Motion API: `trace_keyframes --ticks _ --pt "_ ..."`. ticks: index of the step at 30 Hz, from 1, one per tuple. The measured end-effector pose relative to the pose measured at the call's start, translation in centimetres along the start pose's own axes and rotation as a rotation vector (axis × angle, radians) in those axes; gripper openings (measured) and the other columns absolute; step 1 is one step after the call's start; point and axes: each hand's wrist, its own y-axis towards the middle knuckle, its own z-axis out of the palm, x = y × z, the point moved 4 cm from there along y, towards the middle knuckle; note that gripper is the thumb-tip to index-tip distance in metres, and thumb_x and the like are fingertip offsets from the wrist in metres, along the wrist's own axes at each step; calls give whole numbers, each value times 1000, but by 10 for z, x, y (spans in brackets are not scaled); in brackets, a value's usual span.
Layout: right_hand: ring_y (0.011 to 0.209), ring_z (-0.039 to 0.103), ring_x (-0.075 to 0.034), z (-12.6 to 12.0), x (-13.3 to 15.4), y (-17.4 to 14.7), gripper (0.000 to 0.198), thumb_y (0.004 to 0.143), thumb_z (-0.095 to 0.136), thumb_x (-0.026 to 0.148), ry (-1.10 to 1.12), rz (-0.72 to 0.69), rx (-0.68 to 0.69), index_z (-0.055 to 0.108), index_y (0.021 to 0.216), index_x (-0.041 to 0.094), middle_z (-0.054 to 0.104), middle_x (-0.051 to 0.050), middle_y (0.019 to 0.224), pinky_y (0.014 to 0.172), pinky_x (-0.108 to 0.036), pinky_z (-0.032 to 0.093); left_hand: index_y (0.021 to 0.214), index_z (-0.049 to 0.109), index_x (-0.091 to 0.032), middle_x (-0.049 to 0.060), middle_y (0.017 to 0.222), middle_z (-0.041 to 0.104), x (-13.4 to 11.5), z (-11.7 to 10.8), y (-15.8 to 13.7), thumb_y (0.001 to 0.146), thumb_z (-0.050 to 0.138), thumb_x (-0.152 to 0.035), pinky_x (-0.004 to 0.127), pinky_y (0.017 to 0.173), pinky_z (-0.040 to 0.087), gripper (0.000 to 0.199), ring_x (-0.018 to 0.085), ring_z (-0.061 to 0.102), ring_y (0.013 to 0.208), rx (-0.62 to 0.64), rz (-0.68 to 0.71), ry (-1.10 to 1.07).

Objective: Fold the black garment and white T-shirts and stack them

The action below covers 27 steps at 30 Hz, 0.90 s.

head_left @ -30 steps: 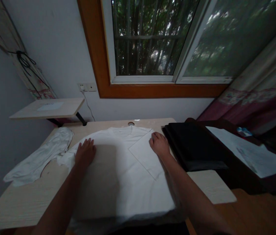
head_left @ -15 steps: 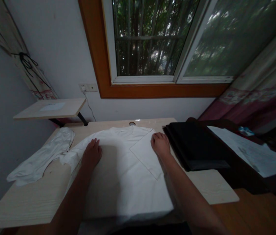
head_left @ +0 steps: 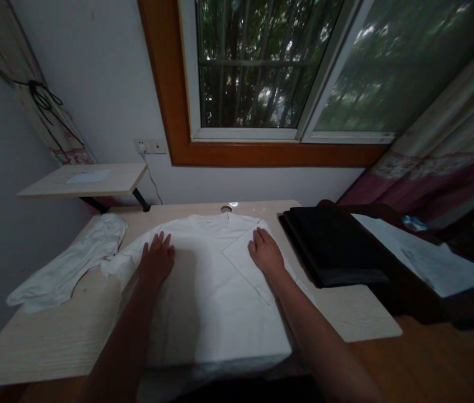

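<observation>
A white shirt [head_left: 215,291] lies spread on the pale wooden desk, its collar toward the window and its lower edge at the desk's near side. On the right, part of it is folded inward, making a slanted flap. My left hand [head_left: 158,260] rests flat on the shirt's left side, fingers spread. My right hand [head_left: 267,252] lies on the folded flap near the right shoulder, fingers stretched out. The left sleeve [head_left: 73,263] stretches out across the desk, wrinkled.
To the right, a black flat stack [head_left: 329,240] sits on the desk [head_left: 43,347]. Beyond it, a white sheet [head_left: 425,257] lies on a dark surface. A small raised shelf [head_left: 115,182] stands at the back left, below a wall socket [head_left: 150,146]. A window fills the back.
My right hand has moved slightly left from the shirt's right edge onto the folded flap, and its fingers have straightened. My left fingers are more spread. The view has shifted slightly.
</observation>
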Motion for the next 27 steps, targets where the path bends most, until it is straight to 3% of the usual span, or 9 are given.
trace_keyframes --ticks 16,21,27 --pt "149 35 -31 10 -7 5 57 101 42 35 -23 -29 89 48 148 5 41 -19 159 122 -45 28 150 47 -20 12 162 39 2 4 -6 102 34 -38 57 121 25 53 30 34 150 -84 14 -35" --pt "149 35 -30 12 -9 7 57 101 42 36 -16 -32 91 48 149 6 41 -19 159 122 -44 27 141 57 -19 13 154 50 10 6 -1 98 41 -34 56 120 30 48 31 43 145 -116 5 -106" --pt "147 37 -30 9 -8 8 55 101 43 37 -15 -38 84 51 146 6 43 -19 157 121 -44 29 127 65 -17 12 134 66 31 -5 1 92 45 -22 42 115 40 41 26 56 129 -182 -7 -209"
